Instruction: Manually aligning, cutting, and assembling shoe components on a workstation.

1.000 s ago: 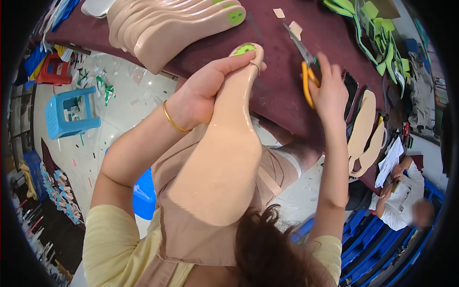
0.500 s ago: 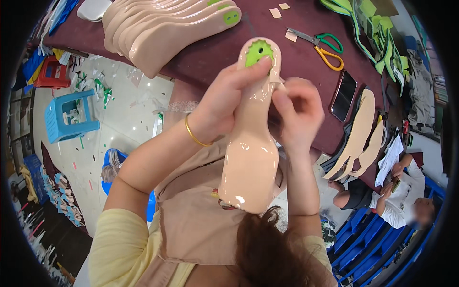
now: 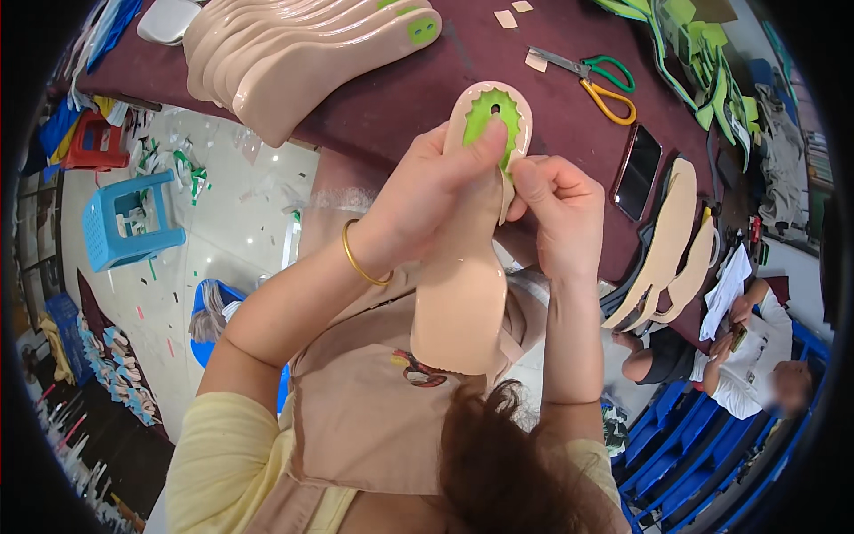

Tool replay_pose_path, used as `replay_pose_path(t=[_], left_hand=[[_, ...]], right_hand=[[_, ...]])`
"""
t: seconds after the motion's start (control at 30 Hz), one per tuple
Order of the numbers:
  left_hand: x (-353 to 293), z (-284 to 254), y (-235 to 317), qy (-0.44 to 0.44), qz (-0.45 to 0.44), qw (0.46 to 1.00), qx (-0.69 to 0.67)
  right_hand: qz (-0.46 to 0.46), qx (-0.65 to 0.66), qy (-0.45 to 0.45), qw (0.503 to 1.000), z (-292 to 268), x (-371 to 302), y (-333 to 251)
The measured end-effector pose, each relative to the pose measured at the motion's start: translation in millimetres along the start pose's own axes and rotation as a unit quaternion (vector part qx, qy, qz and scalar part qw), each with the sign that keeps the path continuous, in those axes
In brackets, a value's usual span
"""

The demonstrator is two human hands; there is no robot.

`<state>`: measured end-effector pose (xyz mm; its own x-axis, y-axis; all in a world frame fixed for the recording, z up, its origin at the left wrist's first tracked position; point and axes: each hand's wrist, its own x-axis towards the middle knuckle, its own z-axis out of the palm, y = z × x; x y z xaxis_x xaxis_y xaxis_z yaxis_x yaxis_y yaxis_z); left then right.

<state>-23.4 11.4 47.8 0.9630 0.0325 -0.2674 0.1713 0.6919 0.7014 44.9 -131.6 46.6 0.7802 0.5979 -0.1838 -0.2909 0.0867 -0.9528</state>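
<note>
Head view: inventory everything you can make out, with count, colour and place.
Held piece: one, beige with green patch, centre
Stacked pieces: several, beige with green, upper left
Table: one, maroon, across the top
Scissors: one pair, green and orange handles, on table
Scraps: three, pale, near scissors
Phone: one, dark, table's right side
Flat cut pieces: several, beige, table's right edge
Green pieces: uncounted pile, upper right
Stools: two, blue and red, floor at left
Co-worker: one, white top, far right
Bracelet: one, gold, left wrist
Apron: one, brown, on the wearer
Left hand: one, bare, gripping held piece
Right hand: one, bare, at held piece's edge
</note>
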Motion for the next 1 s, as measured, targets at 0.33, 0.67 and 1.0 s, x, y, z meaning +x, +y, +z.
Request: replay_pose_path(t=[0.33, 0.67, 1.0], left_hand=[[10, -9, -12, -0.015, -0.023, 0.998, 0.054], [-2, -25, -22, 0.032, 0.050, 0.994, 0.097], [-6, -18, -14, 0.043, 0.027, 0.999, 0.002]], right_hand=[[-0.012, -0.041, 0.047, 0.998, -1, 2, 11], [-0.070, -0.193, 0.023, 0.979, -1, -1, 10], [-0.314, -0.485, 0.096, 0.810, 13, -9, -3]])
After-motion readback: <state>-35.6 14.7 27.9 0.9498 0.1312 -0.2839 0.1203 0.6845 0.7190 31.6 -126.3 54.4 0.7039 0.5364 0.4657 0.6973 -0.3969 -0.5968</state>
